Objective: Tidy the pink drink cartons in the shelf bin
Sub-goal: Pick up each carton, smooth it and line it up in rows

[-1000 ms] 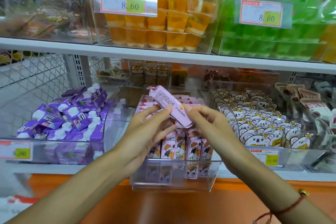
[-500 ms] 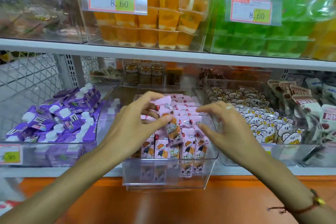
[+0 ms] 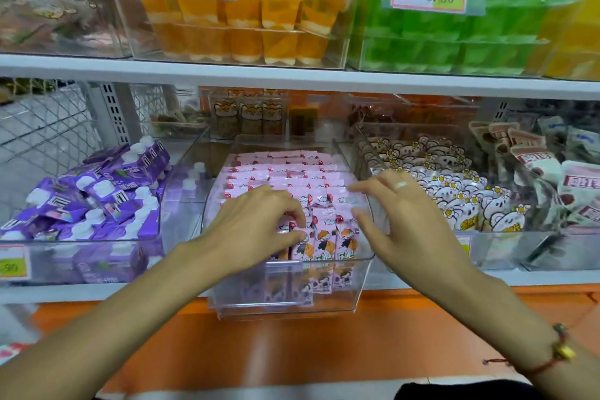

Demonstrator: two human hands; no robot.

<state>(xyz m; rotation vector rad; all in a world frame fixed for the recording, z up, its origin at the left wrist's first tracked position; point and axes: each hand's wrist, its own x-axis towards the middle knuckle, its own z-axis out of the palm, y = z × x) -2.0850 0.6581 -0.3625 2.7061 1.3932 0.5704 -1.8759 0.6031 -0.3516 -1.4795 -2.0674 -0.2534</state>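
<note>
Pink drink cartons (image 3: 292, 172) stand in tight rows inside a clear plastic shelf bin (image 3: 285, 297) at the middle of the lower shelf. My left hand (image 3: 256, 227) lies over the bin's front left. Its curled fingers and thumb pinch the top of a front-row pink carton (image 3: 300, 245). My right hand (image 3: 399, 224) hovers over the bin's right side with fingers spread. Its index fingertip touches the carton tops and it holds nothing. The front left cartons are hidden under my left hand.
A bin of purple pouches (image 3: 91, 198) stands to the left and a bin of white bear-print packs (image 3: 454, 201) to the right. The upper shelf (image 3: 292, 78) carries orange jelly cups (image 3: 259, 26) and green cups (image 3: 454, 39). An orange panel (image 3: 292, 341) runs below.
The pink carton that both hands held above the bin has gone down into the front row. My right hand let go and spread open; my left stays on the carton.
</note>
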